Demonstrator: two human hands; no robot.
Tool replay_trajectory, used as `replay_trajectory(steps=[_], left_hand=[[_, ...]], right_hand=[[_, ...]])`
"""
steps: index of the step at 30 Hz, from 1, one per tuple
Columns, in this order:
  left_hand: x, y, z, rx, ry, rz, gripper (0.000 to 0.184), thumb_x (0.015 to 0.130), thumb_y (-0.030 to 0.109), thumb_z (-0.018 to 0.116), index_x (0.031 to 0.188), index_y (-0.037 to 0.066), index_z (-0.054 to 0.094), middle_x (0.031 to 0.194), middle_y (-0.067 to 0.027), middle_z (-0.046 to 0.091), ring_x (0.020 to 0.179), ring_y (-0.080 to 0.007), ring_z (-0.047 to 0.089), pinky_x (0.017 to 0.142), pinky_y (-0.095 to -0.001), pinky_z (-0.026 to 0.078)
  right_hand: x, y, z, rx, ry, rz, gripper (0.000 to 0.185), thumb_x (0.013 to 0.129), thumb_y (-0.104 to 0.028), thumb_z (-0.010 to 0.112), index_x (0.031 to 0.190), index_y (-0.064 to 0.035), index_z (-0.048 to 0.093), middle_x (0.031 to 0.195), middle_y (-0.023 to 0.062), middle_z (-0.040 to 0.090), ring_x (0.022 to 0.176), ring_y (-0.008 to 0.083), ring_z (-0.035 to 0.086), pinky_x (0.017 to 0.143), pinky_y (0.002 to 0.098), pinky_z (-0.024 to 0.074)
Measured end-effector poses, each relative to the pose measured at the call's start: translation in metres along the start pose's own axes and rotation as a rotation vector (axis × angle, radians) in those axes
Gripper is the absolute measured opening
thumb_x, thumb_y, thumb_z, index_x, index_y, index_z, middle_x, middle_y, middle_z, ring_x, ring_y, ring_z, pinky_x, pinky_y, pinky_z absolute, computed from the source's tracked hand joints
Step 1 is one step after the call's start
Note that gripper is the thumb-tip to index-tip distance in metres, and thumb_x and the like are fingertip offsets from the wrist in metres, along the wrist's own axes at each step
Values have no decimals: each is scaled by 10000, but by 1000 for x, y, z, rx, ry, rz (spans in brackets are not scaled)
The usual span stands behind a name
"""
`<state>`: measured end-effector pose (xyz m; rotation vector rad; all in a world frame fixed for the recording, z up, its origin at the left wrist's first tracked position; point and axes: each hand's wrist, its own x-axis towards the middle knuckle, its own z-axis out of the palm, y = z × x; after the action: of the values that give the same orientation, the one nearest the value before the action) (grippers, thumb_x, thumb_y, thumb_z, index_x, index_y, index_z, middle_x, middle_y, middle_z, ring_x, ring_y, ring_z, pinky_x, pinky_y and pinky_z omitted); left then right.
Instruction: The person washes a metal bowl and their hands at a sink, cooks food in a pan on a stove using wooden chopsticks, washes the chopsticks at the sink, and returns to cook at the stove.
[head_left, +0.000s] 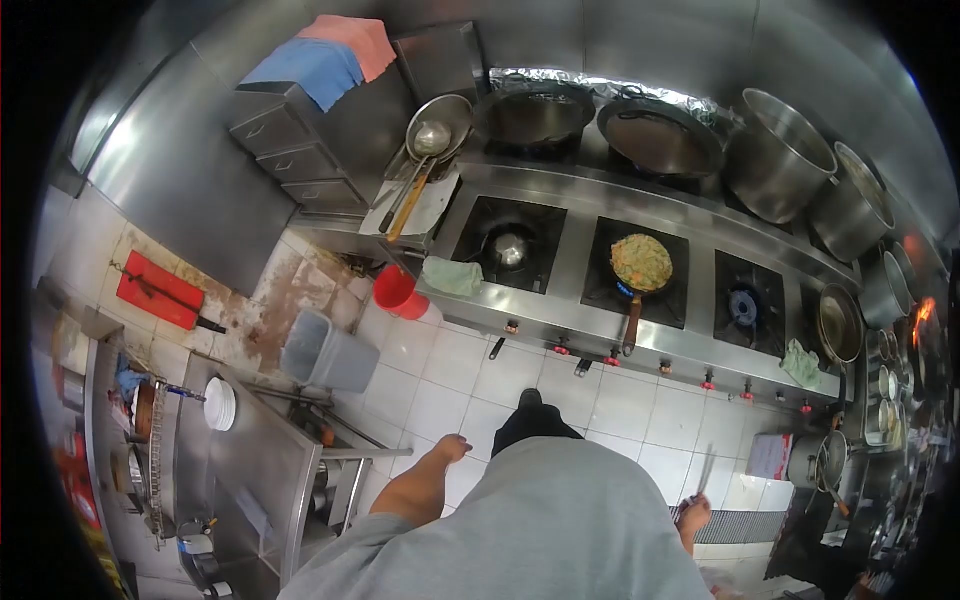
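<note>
My left hand (pixel 455 447) hangs beside my body over the white tiled floor, its fingers curled together; whether anything is in them is too small to tell. On the other side, my right hand (pixel 693 514) is closed around a thin metal utensil (pixel 707 470) that points up toward the stove. A frying pan with a brown handle (pixel 632 325) sits on the middle burner over a blue flame. Inside the pan lies a round, yellow-green food mixture (pixel 642 262). Neither hand touches the pan.
Two woks (pixel 535 112) and tall pots (pixel 778 155) line the back of the stove (pixel 575 240). Green cloths (pixel 452 277) lie on its front edge. A red bucket (pixel 398 292) and a grey bin (pixel 328 350) stand left, near a steel table (pixel 245 450). Flames (pixel 922 318) show far right.
</note>
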<state>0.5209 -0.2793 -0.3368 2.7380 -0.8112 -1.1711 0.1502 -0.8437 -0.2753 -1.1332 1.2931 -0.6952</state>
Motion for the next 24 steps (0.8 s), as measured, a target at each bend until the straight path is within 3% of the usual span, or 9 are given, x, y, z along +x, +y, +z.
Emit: replay_trajectory(steps=[3,7,9,10,12,13,15,19,24], left_hand=[[-15,12,-19,228,-117,143,333,872,192,467,1150,173,650,1252,-146,571,1175,-307,524,1019,-366,402],[-3,-4,-17,198,-36,219,342,873,162,452,1151,177,649,1242,-129,581,1167,-298,532,1005,-350,419],[2,4,-31,-301,-49,-121,321,860,195,502,1136,124,650,1201,-143,602,1140,-296,548,983,-346,432],[16,-9,-28,-295,-59,-94,321,860,195,502,1136,124,650,1201,-143,602,1140,-296,548,983,-346,432],[47,-38,-19,107,-23,324,372,828,277,588,1113,45,643,1146,-177,623,1087,-305,577,954,-354,446],[56,-36,-24,106,-23,339,372,828,277,588,1113,45,643,1146,-177,623,1087,-305,577,954,-354,446],[66,-32,-37,-410,49,-30,485,777,342,658,1104,-14,626,1115,-192,635,1033,-313,603,924,-359,462],[93,-41,-59,-729,65,-224,505,770,329,666,1132,-18,610,1108,-190,641,1050,-309,605,926,-346,464],[78,-51,-114,-685,98,-209,447,790,323,649,1111,12,635,1159,-181,618,1107,-327,570,954,-356,450]], right_hand=[[0,-88,37,104,291,-58,192,916,-154,503,1047,-36,578,790,36,577,613,132,526,516,270,451],[0,-188,77,188,240,-258,195,884,-99,514,1061,-46,578,909,41,588,775,143,558,691,286,472],[5,-218,102,165,195,-315,185,870,-85,534,1047,-58,584,905,38,598,743,138,567,659,271,474],[8,-228,115,150,152,-323,172,873,-76,533,1036,-57,585,902,36,600,729,132,568,649,268,477],[9,-236,146,130,68,-346,143,884,-58,526,1013,-59,586,892,31,602,697,118,567,622,255,478],[7,-237,163,125,27,-362,128,892,-48,521,1001,-60,587,884,29,600,680,109,564,606,245,477],[2,-234,196,89,-66,-378,125,905,-26,499,997,-50,580,878,36,594,666,99,558,591,226,473],[-2,-226,252,63,-182,-352,113,917,-26,494,999,-25,571,833,25,577,647,81,542,550,208,455],[31,-220,303,-218,-168,-363,105,920,-60,505,974,-1,572,774,52,581,648,102,541,587,238,443]])
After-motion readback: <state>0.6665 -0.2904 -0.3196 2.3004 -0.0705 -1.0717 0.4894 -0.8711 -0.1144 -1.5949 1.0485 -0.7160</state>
